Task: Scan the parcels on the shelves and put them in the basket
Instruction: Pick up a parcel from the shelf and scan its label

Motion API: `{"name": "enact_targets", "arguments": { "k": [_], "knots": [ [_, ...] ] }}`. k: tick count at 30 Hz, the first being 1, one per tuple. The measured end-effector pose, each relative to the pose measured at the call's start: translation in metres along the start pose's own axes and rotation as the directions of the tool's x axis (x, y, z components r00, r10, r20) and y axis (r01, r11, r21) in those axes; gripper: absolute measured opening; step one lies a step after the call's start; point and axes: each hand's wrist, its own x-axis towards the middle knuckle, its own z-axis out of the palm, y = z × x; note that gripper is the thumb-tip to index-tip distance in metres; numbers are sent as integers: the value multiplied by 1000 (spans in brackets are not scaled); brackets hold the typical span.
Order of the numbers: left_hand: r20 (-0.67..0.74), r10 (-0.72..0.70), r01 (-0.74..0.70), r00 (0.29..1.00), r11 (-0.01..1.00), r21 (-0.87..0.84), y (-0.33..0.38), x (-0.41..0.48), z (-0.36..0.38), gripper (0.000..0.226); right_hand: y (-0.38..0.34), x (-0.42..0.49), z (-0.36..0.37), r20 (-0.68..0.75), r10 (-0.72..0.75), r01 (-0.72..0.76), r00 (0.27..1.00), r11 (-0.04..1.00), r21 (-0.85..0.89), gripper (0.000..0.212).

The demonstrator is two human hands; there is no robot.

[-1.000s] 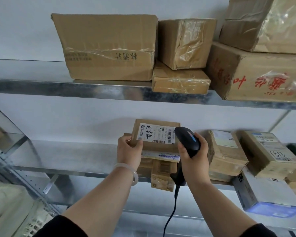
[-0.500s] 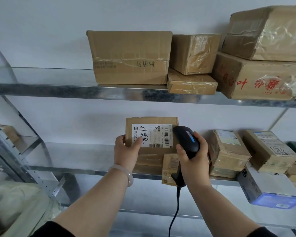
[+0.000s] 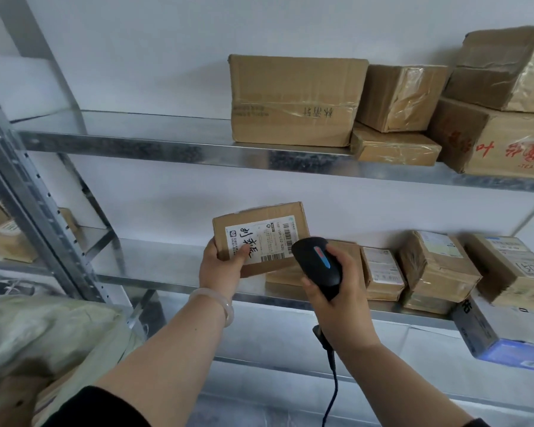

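Left hand (image 3: 221, 269) grips a labelled parcel (image 3: 261, 238) by its lower left corner, raised in front of the lower shelf (image 3: 154, 272). Right hand (image 3: 336, 291) clasps a black scanner (image 3: 318, 263), head just beside the label's barcode; more parcels (image 3: 438, 269) lie to the right.

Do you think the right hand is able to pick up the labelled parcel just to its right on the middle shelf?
Probably not yet: the right hand grips the scanner, so it is occupied. The labelled parcel stands close by with nothing in front of it.
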Motion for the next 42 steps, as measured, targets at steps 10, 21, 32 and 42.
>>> {"name": "enact_targets", "arguments": {
  "k": [10,21,32,42],
  "knots": [
    [-110,27,-29,994,999,-13,4,10,-45,41,-39,-21,37,218,-56,90,974,985,-149,60],
    [-152,13,-19,988,999,-37,6,11,-64,44,-64,-33,47,232,-91,130,969,978,-162,59],
    [-163,-18,13,986,999,-30,6,9,-63,55,-69,-34,42,260,-87,131,962,979,-157,59],
    [-161,-26,22,987,999,-23,9,4,-61,57,-73,-37,39,247,-75,122,966,976,-183,55]
  ]
}}
